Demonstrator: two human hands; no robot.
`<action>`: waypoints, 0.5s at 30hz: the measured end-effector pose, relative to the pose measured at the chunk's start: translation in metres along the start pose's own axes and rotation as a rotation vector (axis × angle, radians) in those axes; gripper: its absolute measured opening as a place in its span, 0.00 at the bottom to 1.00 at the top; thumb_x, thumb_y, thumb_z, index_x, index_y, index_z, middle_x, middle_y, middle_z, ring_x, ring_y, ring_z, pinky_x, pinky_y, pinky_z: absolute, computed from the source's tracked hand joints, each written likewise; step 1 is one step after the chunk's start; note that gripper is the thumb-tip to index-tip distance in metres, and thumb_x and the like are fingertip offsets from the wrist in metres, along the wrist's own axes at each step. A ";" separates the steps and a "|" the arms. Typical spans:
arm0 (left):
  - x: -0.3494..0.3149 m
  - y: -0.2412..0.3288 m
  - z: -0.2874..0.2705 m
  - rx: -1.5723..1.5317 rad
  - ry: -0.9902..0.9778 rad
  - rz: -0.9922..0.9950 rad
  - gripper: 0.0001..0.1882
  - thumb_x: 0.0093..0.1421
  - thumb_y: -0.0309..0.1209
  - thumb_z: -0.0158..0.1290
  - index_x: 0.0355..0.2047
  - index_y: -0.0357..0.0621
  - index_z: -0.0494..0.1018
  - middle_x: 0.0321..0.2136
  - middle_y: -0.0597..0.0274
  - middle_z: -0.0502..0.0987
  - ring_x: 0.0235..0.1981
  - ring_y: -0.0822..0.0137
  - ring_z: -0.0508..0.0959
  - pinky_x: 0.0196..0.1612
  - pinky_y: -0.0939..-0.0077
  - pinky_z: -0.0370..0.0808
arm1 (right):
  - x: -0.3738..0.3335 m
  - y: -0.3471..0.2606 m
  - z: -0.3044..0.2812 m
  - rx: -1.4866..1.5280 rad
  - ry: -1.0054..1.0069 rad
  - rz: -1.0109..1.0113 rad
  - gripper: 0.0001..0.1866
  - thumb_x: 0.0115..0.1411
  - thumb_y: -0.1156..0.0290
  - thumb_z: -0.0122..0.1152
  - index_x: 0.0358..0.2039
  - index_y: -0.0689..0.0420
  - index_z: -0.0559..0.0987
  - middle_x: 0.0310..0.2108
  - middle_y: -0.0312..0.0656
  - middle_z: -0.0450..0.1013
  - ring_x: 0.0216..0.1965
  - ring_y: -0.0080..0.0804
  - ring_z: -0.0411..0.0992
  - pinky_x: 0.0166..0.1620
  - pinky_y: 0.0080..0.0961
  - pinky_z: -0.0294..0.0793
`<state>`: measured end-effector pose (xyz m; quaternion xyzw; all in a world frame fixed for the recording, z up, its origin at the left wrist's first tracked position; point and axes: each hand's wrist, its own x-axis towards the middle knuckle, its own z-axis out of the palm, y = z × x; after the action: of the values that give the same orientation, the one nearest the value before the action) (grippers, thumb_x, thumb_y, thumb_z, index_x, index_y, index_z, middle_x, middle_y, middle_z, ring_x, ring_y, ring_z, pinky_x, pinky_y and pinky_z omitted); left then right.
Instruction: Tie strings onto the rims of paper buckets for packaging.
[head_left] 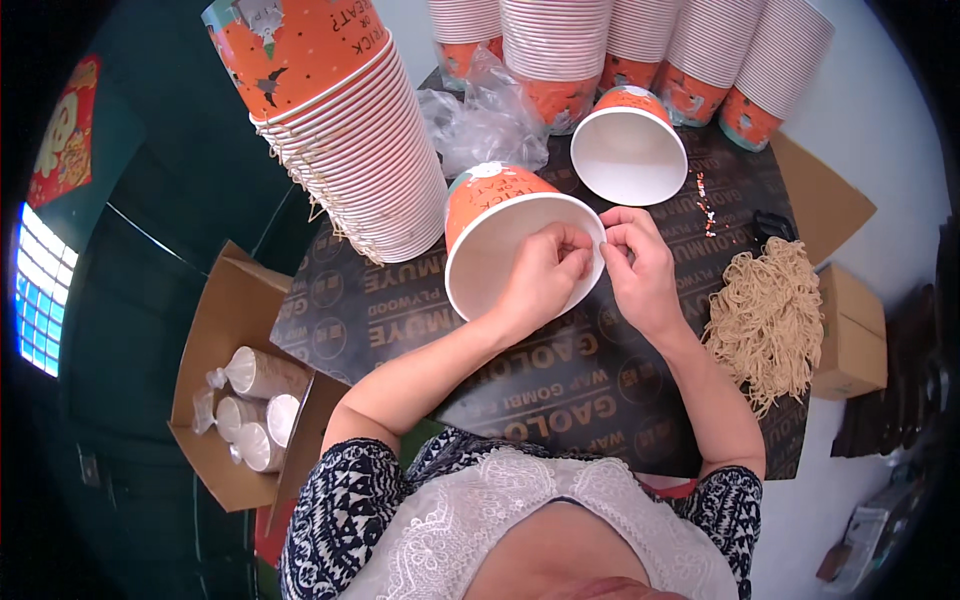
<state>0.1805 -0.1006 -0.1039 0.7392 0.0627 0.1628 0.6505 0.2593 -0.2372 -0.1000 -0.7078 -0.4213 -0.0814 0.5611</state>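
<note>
An orange paper bucket (478, 265) with a white inside lies tilted on the table, its mouth toward me. Reaching into that mouth, my left hand (545, 270) has its fingers closed near the right wall. My right hand (640, 265) pinches at the outer side of the same rim, close to the left fingertips. Whatever either pinch holds is too small to make out. Another orange bucket (630, 155) rests on its side just beyond. To the left stands a tall nested stack of buckets (350, 150), with beige strings (310, 185) hanging along its rims.
A heap of beige strings (765, 325) lies on the dark plywood table (520, 385) at right, near small orange and white bits (706, 210). Crumpled clear plastic (490, 125) and more bucket stacks (555, 45) stand behind. An open carton (215, 455) with wrapped cups is at lower left.
</note>
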 end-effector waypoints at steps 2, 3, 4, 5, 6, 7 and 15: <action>-0.002 -0.002 0.000 -0.017 0.005 0.007 0.06 0.63 0.21 0.51 0.38 0.28 0.73 0.29 0.61 0.77 0.31 0.74 0.77 0.38 0.80 0.75 | -0.001 -0.002 0.001 -0.002 -0.002 0.004 0.02 0.56 0.84 0.56 0.30 0.66 0.74 0.42 0.48 0.72 0.36 0.37 0.73 0.36 0.28 0.73; -0.004 -0.003 0.000 -0.016 0.025 0.030 0.07 0.61 0.21 0.52 0.38 0.28 0.74 0.29 0.60 0.78 0.31 0.73 0.77 0.36 0.78 0.75 | -0.001 -0.004 0.002 0.015 -0.007 0.033 0.02 0.56 0.84 0.56 0.30 0.66 0.74 0.41 0.48 0.72 0.35 0.36 0.73 0.35 0.28 0.73; -0.005 -0.003 0.000 -0.016 0.044 0.053 0.07 0.60 0.22 0.52 0.37 0.29 0.75 0.28 0.59 0.79 0.30 0.72 0.77 0.35 0.76 0.76 | -0.002 -0.006 0.003 0.032 -0.011 0.061 0.02 0.56 0.85 0.57 0.30 0.66 0.74 0.41 0.48 0.72 0.34 0.36 0.73 0.34 0.27 0.73; -0.005 -0.003 -0.001 -0.016 0.046 0.053 0.07 0.60 0.22 0.52 0.37 0.29 0.75 0.28 0.59 0.79 0.30 0.72 0.77 0.35 0.76 0.76 | -0.002 -0.006 0.004 0.032 -0.013 0.061 0.02 0.56 0.85 0.57 0.30 0.66 0.74 0.41 0.48 0.72 0.34 0.36 0.73 0.34 0.27 0.73; -0.006 -0.003 -0.002 -0.009 0.048 0.046 0.08 0.61 0.23 0.53 0.37 0.28 0.75 0.28 0.59 0.79 0.30 0.72 0.77 0.35 0.76 0.75 | -0.003 -0.006 0.005 0.025 -0.013 0.052 0.02 0.56 0.85 0.56 0.31 0.66 0.74 0.41 0.47 0.72 0.33 0.35 0.73 0.33 0.27 0.72; -0.006 -0.003 -0.002 -0.002 0.049 0.040 0.08 0.61 0.24 0.53 0.37 0.28 0.75 0.28 0.59 0.79 0.30 0.72 0.77 0.34 0.76 0.75 | -0.004 -0.006 0.006 0.017 -0.012 0.044 0.03 0.56 0.85 0.56 0.31 0.65 0.74 0.41 0.47 0.72 0.32 0.34 0.72 0.32 0.27 0.72; -0.006 -0.002 -0.004 -0.025 0.050 -0.007 0.07 0.64 0.25 0.51 0.33 0.32 0.74 0.25 0.63 0.77 0.29 0.74 0.75 0.34 0.79 0.73 | -0.009 -0.005 0.013 -0.055 0.004 -0.074 0.05 0.55 0.86 0.56 0.31 0.65 0.72 0.40 0.49 0.71 0.34 0.42 0.73 0.35 0.32 0.74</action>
<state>0.1743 -0.0987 -0.1069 0.7264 0.0793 0.1797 0.6586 0.2459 -0.2305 -0.1062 -0.7069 -0.4435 -0.1151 0.5388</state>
